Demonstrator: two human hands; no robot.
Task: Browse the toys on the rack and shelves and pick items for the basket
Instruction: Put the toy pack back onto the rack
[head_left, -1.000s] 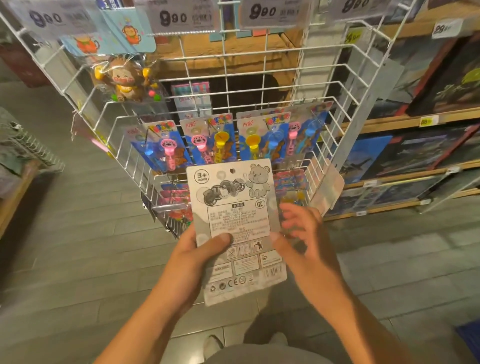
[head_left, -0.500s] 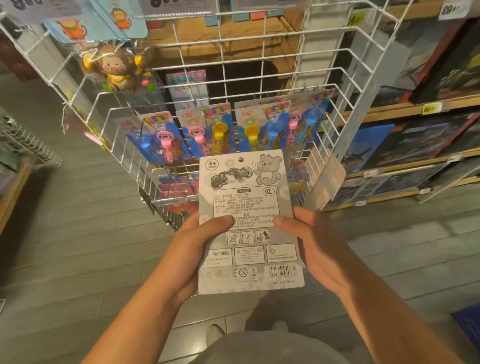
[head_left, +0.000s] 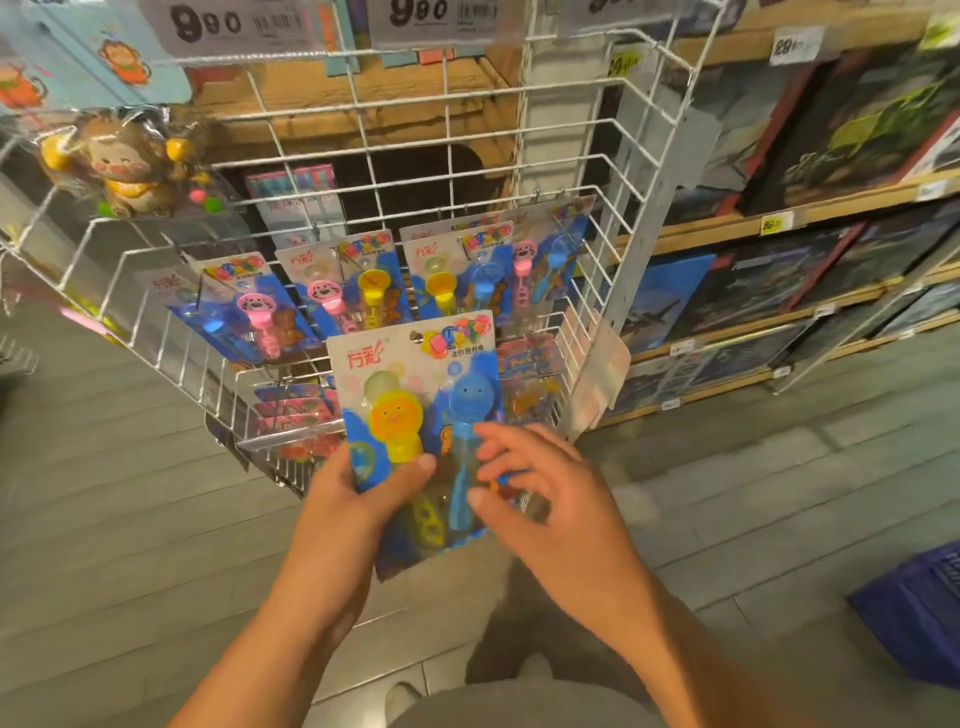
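inspecting a carded toy pack (head_left: 415, 415) held front-side up, just ahead of the white wire rack (head_left: 613, 156). pack showing a yellow bubble wand (head_left: 397, 423) and a blue bubble wand (head_left: 467, 415) under clear blister.

left hand (head_left: 345, 499): closed on the pack's lower left edge, thumb pressing across the front below the yellow wand, fingers hidden behind the card. right hand (head_left: 540, 488): half open, fingers spread and curled over the pack's lower right, blurred; contact with the blister likely at the fingertips, but no firm grip evident, holding nothing of its own.

advice for the step in hand, as judgement: keeping the left grip on the stiff card edge rather than the blister, pinching low and flat to stop the card bowing; bringing the right hand to the opposite edge before any turning or passing; keeping the pack level while reading the front.

edges and room: rack's lower wire rim lying just behind the pack's top, with matching packs hanging (head_left: 363, 291) near; risking a snag on hooks and wire ends if pushing forward. open floor (head_left: 130, 519) below and to the left. blue basket (head_left: 914, 613) sitting low at the right, well apart from the pack; path toward it looking clear, running down and right past the right forearm. boxed toys on wooden shelves (head_left: 831, 208) farther right, out of reach for now.
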